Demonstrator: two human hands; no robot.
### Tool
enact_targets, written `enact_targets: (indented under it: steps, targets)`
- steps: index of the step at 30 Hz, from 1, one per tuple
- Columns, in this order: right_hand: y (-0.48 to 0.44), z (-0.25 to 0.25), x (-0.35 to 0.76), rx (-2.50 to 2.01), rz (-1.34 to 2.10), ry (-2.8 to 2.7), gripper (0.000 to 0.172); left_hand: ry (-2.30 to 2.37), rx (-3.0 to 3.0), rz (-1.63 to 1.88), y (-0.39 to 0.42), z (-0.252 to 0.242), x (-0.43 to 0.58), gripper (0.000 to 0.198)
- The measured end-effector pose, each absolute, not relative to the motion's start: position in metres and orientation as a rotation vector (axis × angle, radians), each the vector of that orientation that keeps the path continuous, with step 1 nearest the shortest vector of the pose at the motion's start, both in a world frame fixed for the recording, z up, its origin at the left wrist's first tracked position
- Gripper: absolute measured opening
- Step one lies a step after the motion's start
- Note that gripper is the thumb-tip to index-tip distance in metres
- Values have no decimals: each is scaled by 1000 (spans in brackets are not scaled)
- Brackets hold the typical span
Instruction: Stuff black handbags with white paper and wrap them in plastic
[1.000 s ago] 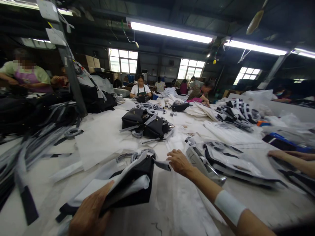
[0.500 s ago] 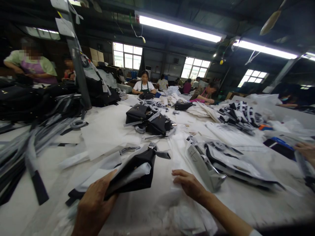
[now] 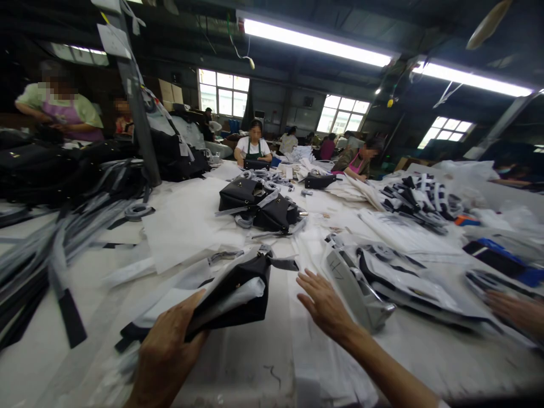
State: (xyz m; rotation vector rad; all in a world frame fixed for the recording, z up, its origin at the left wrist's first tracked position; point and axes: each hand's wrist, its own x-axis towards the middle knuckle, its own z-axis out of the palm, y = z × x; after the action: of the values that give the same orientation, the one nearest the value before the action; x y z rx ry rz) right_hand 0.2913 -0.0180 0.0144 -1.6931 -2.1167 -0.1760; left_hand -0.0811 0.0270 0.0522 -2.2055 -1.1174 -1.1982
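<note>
My left hand (image 3: 172, 340) grips the near end of a black handbag (image 3: 255, 309), thumb below and fingers along its side. White wrapping shows in the bag's opening, and a wrapped strap (image 3: 284, 264) sticks out at its far end. To the right of the bag, my right hand (image 3: 321, 300) is held over the white table (image 3: 250, 362) with its fingers spread and nothing in them. Close beside that hand lies a grey-white bag (image 3: 355, 289) with a dark mark on it.
Black handbags (image 3: 259, 207) are grouped mid-table. Wrapped straps (image 3: 85, 232) spread over the left side near a metal post (image 3: 140, 113). At right, another person's hand (image 3: 516, 311) is by wrapped bags (image 3: 419, 289). Several people work farther back.
My right hand has risen slightly away from me, its fingers spreading wider. My left hand keeps hold of the handbag. The other person's hand at right has moved down and toward the wrapped bags.
</note>
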Motion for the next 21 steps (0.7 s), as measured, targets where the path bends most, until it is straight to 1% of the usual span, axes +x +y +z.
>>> enact_targets:
  steps: [3, 5, 8, 12, 14, 17, 19, 21]
  targets:
    - [9, -19, 267, -1926, -289, -2091, 53, -1112, -2200, -1205, 27, 53, -81, 29]
    - [28, -34, 249, -2039, -236, -2053, 59, -1102, -2207, -1203, 26, 54, -81, 30]
    - [61, -38, 230, -2080, -137, -2029, 59, -1095, -2204, -1201, 26, 56, -78, 29]
    - [92, -23, 221, -2021, -57, -2086, 54, -1133, -2160, -1175, 29, 56, -77, 29]
    - [90, -18, 222, -2060, -47, -2051, 59, -1151, -2154, -1166, 30, 54, -79, 29]
    - [69, -17, 226, -2276, -15, -1886, 73, -1138, -2184, -1163, 32, 51, -84, 30]
    - [54, -20, 226, -2388, 49, -1830, 75, -1133, -2203, -1170, 32, 49, -86, 30]
    - [46, -24, 222, -2391, 103, -1844, 72, -1130, -2214, -1177, 32, 49, -87, 31]
